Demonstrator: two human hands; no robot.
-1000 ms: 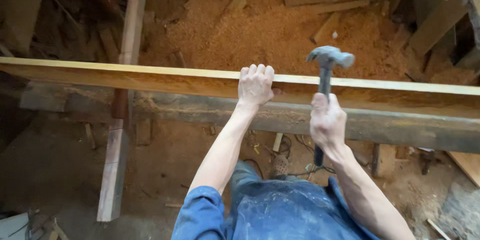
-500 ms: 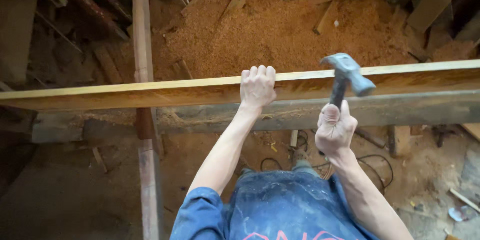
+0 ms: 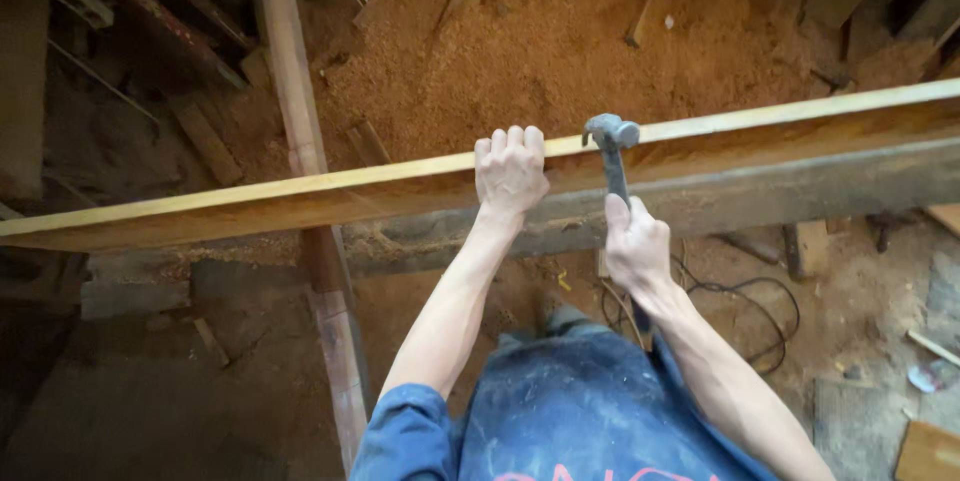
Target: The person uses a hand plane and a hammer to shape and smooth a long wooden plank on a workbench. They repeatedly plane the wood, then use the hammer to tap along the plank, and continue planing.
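Your left hand [image 3: 511, 173] is curled over the top edge of the long wooden plank [image 3: 250, 203], four fingers hooked across the far side and the palm pressed to the near face, so it grips the board rather than lying flat on it. Your right hand [image 3: 635, 246] is closed in a full fist around the handle of the hammer [image 3: 612, 156], thumb wrapped along the side, low on the shaft. That hammer stands nearly upright in the view: its long axis runs from your fist up and slightly left to the grey metal head, which sits right at the plank's upper edge, just beside your left hand's fingers; whether the head touches the wood cannot be told. The plank runs across the whole view, its right end higher than its left, with a darker, weathered beam [image 3: 760, 203] lying parallel just below it. Beyond lies a heap of sawdust [image 3: 560, 51] with offcuts in it, a slim post [image 3: 290, 81] crosses under the plank on the left, and a black cable [image 3: 745, 291] loops on the floor near your right forearm.
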